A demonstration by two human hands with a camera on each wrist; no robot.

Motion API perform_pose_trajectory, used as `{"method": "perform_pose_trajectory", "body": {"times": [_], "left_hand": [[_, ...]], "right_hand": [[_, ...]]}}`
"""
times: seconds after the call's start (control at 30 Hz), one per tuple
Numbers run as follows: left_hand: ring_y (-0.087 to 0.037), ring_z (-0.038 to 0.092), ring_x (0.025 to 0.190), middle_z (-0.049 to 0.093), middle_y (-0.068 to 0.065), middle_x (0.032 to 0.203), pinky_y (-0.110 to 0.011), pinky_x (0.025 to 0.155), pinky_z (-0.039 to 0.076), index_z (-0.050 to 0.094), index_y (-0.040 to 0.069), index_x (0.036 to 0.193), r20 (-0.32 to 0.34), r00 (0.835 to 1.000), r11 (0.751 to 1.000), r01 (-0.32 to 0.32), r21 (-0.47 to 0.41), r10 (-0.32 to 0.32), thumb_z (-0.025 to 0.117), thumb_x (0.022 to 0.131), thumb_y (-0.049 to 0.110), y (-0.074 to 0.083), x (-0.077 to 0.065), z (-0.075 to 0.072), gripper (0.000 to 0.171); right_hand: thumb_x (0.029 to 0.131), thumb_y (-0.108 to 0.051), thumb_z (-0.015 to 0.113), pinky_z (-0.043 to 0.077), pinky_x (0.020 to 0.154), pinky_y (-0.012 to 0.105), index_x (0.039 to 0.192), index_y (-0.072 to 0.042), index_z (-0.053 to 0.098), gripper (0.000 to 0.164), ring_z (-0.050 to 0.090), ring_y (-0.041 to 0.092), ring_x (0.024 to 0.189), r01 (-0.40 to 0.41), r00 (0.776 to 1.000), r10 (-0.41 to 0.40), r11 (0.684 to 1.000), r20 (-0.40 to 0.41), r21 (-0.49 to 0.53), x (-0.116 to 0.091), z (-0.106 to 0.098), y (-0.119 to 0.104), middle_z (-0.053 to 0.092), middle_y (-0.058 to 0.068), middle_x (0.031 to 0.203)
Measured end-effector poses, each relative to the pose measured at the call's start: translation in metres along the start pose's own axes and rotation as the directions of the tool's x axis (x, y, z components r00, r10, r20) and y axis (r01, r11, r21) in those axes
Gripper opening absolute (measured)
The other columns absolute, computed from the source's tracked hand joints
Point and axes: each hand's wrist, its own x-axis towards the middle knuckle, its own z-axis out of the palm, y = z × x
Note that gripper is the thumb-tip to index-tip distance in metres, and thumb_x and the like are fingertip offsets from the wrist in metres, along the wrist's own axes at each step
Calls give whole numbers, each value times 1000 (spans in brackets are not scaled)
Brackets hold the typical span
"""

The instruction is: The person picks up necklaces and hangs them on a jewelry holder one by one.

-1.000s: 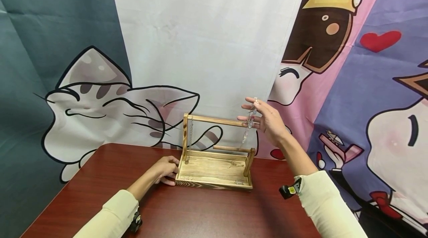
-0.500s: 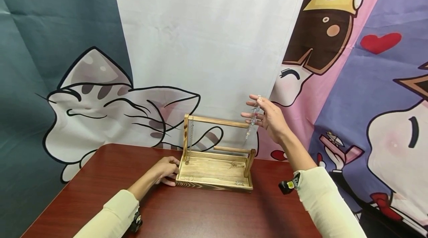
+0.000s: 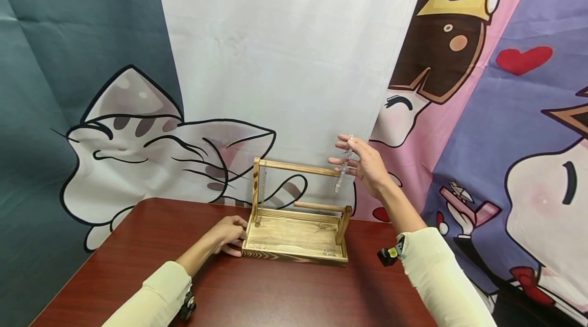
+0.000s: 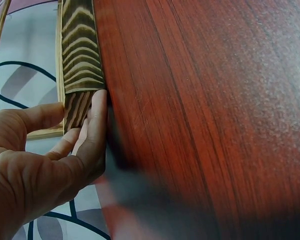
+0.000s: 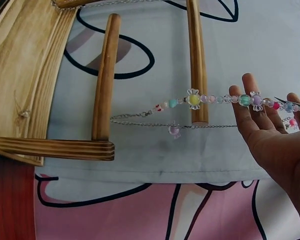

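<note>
My right hand is raised at the right end of a wooden jewelry stand. It pinches the top of a beaded necklace between thumb and finger, the other fingers spread behind the strand. Pastel beads and candy-shaped ones run along it, ending in a silver chain. In the right wrist view the strand passes by the free end of the upper bar, and its chain end lies near the lower bar. My left hand grips the stand's left corner, thumb on top and fingers along its outer side.
A thin chain hangs from the upper bar's left end. Small metal pieces of jewelry lie in the tray's corners. The stand rests on a reddish-brown table, with a printed cloth backdrop close behind.
The right hand moved slightly up and right, then back left and down, with the necklace swinging along. The left hand and the stand have stayed in place.
</note>
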Motion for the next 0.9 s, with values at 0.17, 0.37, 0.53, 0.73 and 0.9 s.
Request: {"method": "perform_pose_trajectory", "body": {"times": [0.17, 0.37, 0.53, 0.73, 0.9], "left_hand": [[-28, 76, 88, 75, -23, 111, -40, 63, 73, 61, -4, 137, 3, 1000, 1000, -3, -9, 3, 68, 95, -3, 0, -1, 0, 43], [-29, 77, 89, 75, -23, 111, -40, 64, 73, 61, -4, 138, 9, 1000, 1000, -10, -15, 10, 68, 95, -3, -1, -1, 0, 43], [-29, 76, 90, 74, -23, 112, -40, 65, 73, 61, -4, 138, 6, 1000, 1000, -8, -11, 8, 68, 95, -3, -1, -1, -1, 44], [-29, 74, 91, 73, -23, 112, -41, 66, 74, 61, -4, 139, -1, 1000, 1000, -5, -6, 5, 68, 94, -3, -1, 0, 0, 46], [-30, 75, 92, 73, -23, 113, -42, 66, 74, 61, -4, 139, 1, 1000, 1000, -9, -5, 9, 68, 95, -3, -1, 0, 0, 45]], "right_hand": [[123, -40, 42, 71, 105, 43, 172, -8, 44, 58, 83, 15, 110, -14, 1000, 14, 1000, 12, -1, 1, 5, 5, 47, 20, 174], [123, -40, 44, 71, 102, 42, 171, -8, 46, 58, 83, 16, 109, -29, 999, 29, 1000, 17, -4, 1, 11, 10, 48, 19, 174], [123, -38, 44, 71, 105, 46, 170, -7, 46, 57, 84, 17, 109, -33, 999, 33, 999, 36, -6, 1, 17, 14, 48, 20, 173], [123, -35, 43, 68, 110, 52, 170, -5, 47, 55, 83, 23, 115, -30, 998, 31, 999, 61, -21, 1, 27, 18, 48, 23, 172], [123, -34, 42, 64, 114, 60, 170, -6, 47, 54, 78, 37, 128, -36, 996, 39, 999, 80, -29, 2, 35, 22, 49, 23, 172]]}}
